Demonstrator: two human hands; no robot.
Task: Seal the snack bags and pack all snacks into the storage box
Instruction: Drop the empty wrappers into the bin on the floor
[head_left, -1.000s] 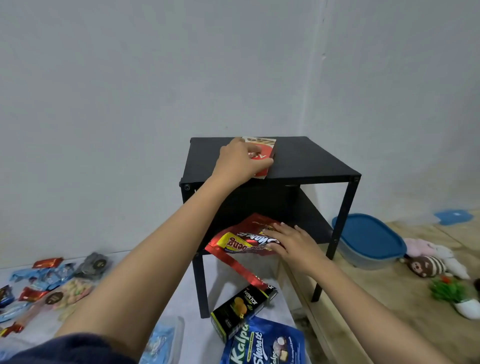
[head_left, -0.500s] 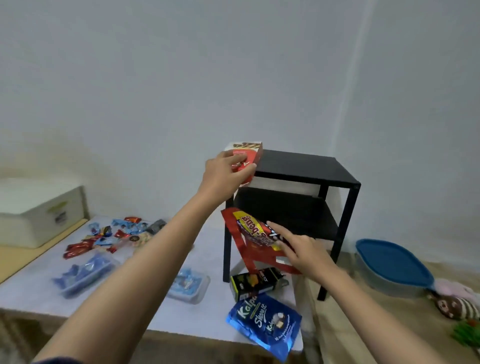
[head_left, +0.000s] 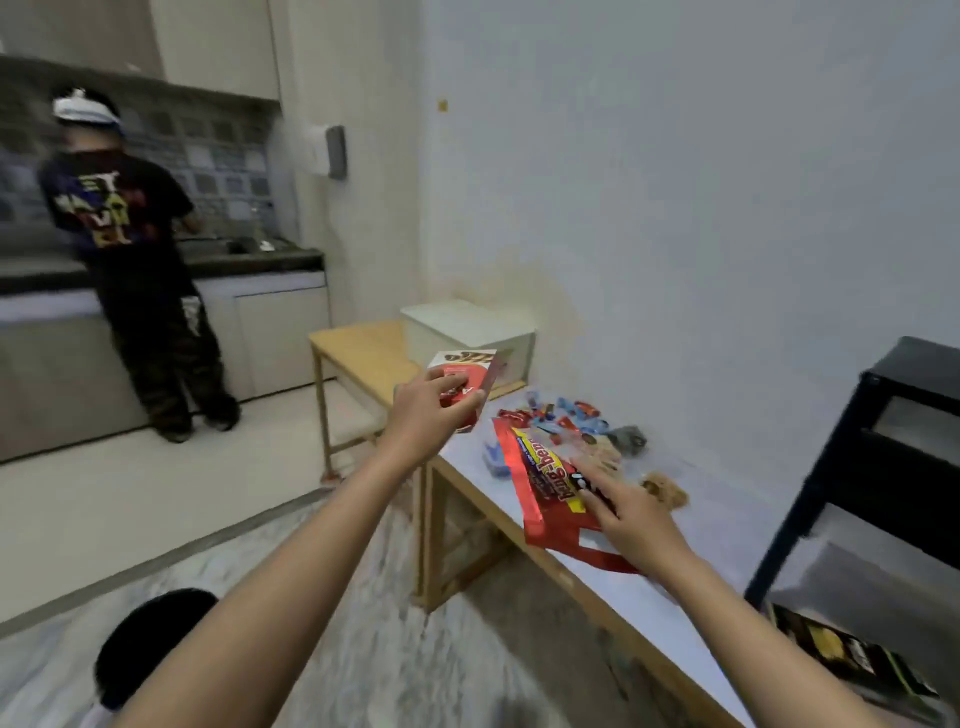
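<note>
The red foil bag (head_left: 540, 483) hangs over the table's (head_left: 727, 540) near edge. The right hand (head_left: 634, 519) lies on its front, fingers nearly straight and thumb hidden, seemingly pinching it from behind. It looks light, floppy and slick, so a flat seam is the best hold. The left hand (head_left: 431, 415) curls round a stiff, light carton (head_left: 462, 371), easily held by its edges, with loose sweets (head_left: 566, 415) and the white box (head_left: 467, 332) beyond.
</note>
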